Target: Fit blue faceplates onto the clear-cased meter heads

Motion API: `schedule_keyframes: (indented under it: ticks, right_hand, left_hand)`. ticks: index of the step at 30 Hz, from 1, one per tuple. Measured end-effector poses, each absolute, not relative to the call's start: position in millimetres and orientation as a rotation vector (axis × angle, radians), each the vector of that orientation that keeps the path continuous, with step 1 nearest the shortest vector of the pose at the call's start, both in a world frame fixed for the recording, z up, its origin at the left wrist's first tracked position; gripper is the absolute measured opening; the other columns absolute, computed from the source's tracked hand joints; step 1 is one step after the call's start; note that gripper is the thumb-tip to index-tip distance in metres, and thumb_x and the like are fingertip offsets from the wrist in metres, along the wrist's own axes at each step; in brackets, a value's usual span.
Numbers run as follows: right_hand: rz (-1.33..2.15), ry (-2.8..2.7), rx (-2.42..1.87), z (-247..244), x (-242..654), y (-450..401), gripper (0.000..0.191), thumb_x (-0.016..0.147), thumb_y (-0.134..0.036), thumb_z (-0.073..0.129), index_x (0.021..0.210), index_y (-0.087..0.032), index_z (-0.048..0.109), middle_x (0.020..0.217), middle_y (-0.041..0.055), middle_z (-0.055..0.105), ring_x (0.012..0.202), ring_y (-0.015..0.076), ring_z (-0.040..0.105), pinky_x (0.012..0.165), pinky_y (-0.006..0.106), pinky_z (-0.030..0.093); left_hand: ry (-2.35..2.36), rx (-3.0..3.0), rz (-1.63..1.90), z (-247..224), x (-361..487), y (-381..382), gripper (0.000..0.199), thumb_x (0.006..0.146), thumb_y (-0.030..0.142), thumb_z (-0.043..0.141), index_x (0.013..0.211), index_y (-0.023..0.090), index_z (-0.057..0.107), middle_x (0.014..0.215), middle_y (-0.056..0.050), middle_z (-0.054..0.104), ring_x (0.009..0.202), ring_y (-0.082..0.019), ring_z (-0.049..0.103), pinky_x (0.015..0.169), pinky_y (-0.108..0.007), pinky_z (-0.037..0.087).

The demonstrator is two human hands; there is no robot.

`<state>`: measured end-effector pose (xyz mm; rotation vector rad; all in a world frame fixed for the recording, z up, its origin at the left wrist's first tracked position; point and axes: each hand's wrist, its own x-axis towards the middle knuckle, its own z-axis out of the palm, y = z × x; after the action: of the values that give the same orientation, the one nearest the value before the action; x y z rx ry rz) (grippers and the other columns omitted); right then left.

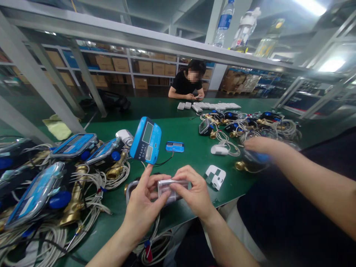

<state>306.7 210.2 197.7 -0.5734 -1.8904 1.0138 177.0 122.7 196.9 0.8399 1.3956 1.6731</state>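
My hands point(170, 191) clamped on clear plastic pc point(172, 190), shiny, boxy; green worktop point(180, 128), shelves w/ boxes behind.

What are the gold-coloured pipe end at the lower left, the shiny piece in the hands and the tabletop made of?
Pipe end: probably brass, with a yellow metallic shine and threads.
Shiny piece: likely glossy clear plastic, being see-through with bright edges; glass isn't ruled out.
Tabletop: smooth green surface, perhaps a rubber mat or laminate.

Green tabletop point(178, 128) crowded with meters point(73, 144)
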Motion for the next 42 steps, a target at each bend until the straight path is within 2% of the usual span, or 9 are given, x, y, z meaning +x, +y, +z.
schedule_keyframes:
  ticks: [3,12,16,20,24,26,30,34,42]
  right_hand:
    - [0.933,-1.893,-0.592,197,307,209,0.007,0.083,-0.017,0.071,0.077,-0.02,0.069,0.081,0.0018,0.064,0.078,0.0164,0.063,0.069,0.028,0.05]
    - [0.255,-1.992,-0.435,191,309,214,0.01,0.087,-0.012,0.067,0.092,-0.02,0.071,0.088,0.006,0.072,0.087,0.0203,0.068,0.085,0.039,0.05]
    - [0.552,-1.881,-0.439,194,318,211,0.014,0.086,-0.01,0.065,0.089,-0.023,0.07,0.099,0.0053,0.071,0.099,0.0214,0.066,0.088,0.038,0.05]
    - [1.06,-1.391,-0.649,184,328,225,0.006,0.087,-0.022,0.065,0.092,-0.023,0.067,0.11,0.0055,0.068,0.107,0.021,0.062,0.093,0.038,0.048]
    - [1.337,-1.076,-0.843,160,334,250,0.027,0.074,-0.032,0.076,0.096,-0.02,0.068,0.102,0.0069,0.072,0.099,0.0231,0.064,0.091,0.04,0.048]
    - [1.332,-1.007,-0.899,152,338,257,0.027,0.07,-0.032,0.078,0.092,-0.019,0.069,0.097,0.0063,0.072,0.096,0.0229,0.064,0.091,0.039,0.047]
    - [1.342,-1.002,-0.908,158,344,255,0.02,0.07,-0.033,0.077,0.083,-0.018,0.072,0.083,0.0038,0.071,0.084,0.0202,0.063,0.083,0.034,0.048]
    - [1.426,-1.04,-0.892,172,342,248,0.017,0.07,-0.033,0.078,0.075,-0.018,0.073,0.074,0.0017,0.069,0.072,0.0165,0.059,0.074,0.03,0.047]
    - [1.485,-1.254,-0.827,180,325,228,0.016,0.077,-0.035,0.073,0.076,-0.018,0.071,0.074,0.0018,0.07,0.072,0.0169,0.062,0.074,0.031,0.05]
  left_hand:
    - [1.387,0.803,1.681,197,181,125,0.091,0.065,0.028,0.079,0.139,0.013,0.029,0.099,-0.009,0.071,0.087,-0.02,0.071,0.068,-0.024,0.06]
    - [1.391,0.658,1.64,202,184,136,0.104,0.057,0.028,0.084,0.143,0.011,0.027,0.1,-0.009,0.071,0.087,-0.021,0.071,0.07,-0.026,0.059]
    - [1.428,0.71,1.569,203,185,139,0.106,0.057,0.03,0.082,0.144,0.01,0.026,0.098,-0.008,0.07,0.087,-0.022,0.071,0.071,-0.029,0.059]
    - [1.623,0.936,1.449,196,188,162,0.1,0.062,0.031,0.074,0.147,0.011,0.026,0.099,-0.007,0.068,0.09,-0.022,0.069,0.078,-0.033,0.057]
    - [1.758,1.15,1.318,187,199,198,0.095,0.062,0.023,0.07,0.147,0.008,0.031,0.101,-0.012,0.068,0.092,-0.028,0.068,0.09,-0.046,0.052]
    - [1.78,1.201,1.313,186,204,210,0.096,0.059,0.022,0.072,0.146,0.006,0.034,0.112,-0.018,0.066,0.103,-0.035,0.064,0.097,-0.052,0.046]
    - [1.794,1.274,1.381,191,205,212,0.09,0.065,0.031,0.069,0.145,0.011,0.034,0.132,-0.018,0.058,0.128,-0.033,0.049,0.11,-0.05,0.034]
    - [1.602,1.107,1.463,199,200,197,0.088,0.067,0.043,0.07,0.141,0.012,0.035,0.102,-0.01,0.072,0.096,-0.026,0.066,0.094,-0.044,0.048]
    - [1.464,0.886,1.59,198,191,173,0.09,0.067,0.036,0.077,0.141,0.01,0.035,0.073,0.002,0.069,0.071,-0.017,0.064,0.072,-0.03,0.049]
